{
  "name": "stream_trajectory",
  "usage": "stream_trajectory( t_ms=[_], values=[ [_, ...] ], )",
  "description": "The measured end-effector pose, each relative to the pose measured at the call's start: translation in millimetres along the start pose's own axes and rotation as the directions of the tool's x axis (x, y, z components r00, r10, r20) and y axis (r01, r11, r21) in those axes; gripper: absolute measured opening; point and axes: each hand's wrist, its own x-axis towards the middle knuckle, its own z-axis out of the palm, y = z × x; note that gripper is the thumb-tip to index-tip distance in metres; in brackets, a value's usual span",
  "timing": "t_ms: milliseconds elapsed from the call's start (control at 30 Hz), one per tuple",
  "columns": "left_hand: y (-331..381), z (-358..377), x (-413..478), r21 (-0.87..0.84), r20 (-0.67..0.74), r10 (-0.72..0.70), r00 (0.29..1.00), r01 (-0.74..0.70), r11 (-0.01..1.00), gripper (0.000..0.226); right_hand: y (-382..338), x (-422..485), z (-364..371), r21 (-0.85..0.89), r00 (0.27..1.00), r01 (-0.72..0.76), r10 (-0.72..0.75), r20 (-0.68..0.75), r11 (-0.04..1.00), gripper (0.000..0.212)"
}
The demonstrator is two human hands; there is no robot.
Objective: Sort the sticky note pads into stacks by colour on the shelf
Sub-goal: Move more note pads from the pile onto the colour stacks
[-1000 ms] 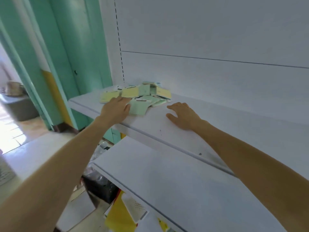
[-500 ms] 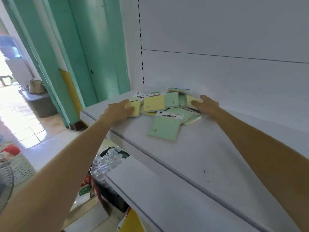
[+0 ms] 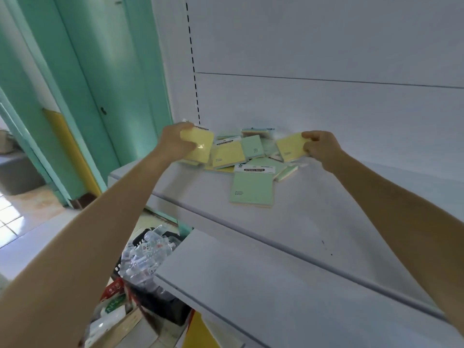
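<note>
On the white shelf (image 3: 326, 217), in the head view, the big green pad (image 3: 251, 188) lies flat at the front, and everything gets placed off that one; right behind it sprawls the mixed heap (image 3: 253, 159) of yellow and green sticky note pads, overlapping, unsorted, running up to the back panel (image 3: 326, 109). Up and left of the big green pad, the left hand (image 3: 175, 144) has its fingers curled round a yellow pad (image 3: 199, 146), held tilted above the heap's edge; up and right of it, the right hand (image 3: 321, 149) pinches a second yellow pad (image 3: 291, 146) by its right edge, thumb on top; whether that pad's far end touches the heap, I can't tell. Two yellows, one per hand; that reads as pulling one colour out first, likely to start a yellow stack on bare shelf; no sorted stack shows yet, so it's early going. The shelf is smooth and painted white, with a few dark specks nearer the camera and right of the big green pad; a lower shelf (image 3: 276, 285) juts out beneath it; left of it stand a slotted upright (image 3: 193, 71) and a teal door (image 3: 113, 84); below and left, on the floor, a crate of plastic bottles (image 3: 148, 252) and a cardboard box (image 3: 113, 322).
</note>
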Motion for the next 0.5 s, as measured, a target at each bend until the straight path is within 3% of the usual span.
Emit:
stream_trajectory(
  t_ms=[100,200,500],
  values=[
    [21.4,12.2,-8.7,-0.222,0.008,0.078,0.997,-0.074,0.972,0.054,4.9,-25.9,-22.3,0.069,0.994,-0.005,0.012,-0.106,0.998,0.047],
    [49.4,45.7,-19.8,-0.389,0.136,0.132,0.982,-0.070,0.919,0.056,21.7,-60.8,-59.7,0.110,0.975,-0.048,0.071,-0.210,0.993,0.046],
    [157.4,194.1,-98.5,-0.498,0.426,0.275,0.862,-0.030,0.867,0.051,89.8,-172.7,-223.7,0.108,0.841,-0.209,0.235,-0.487,0.972,0.046]
  ],
)
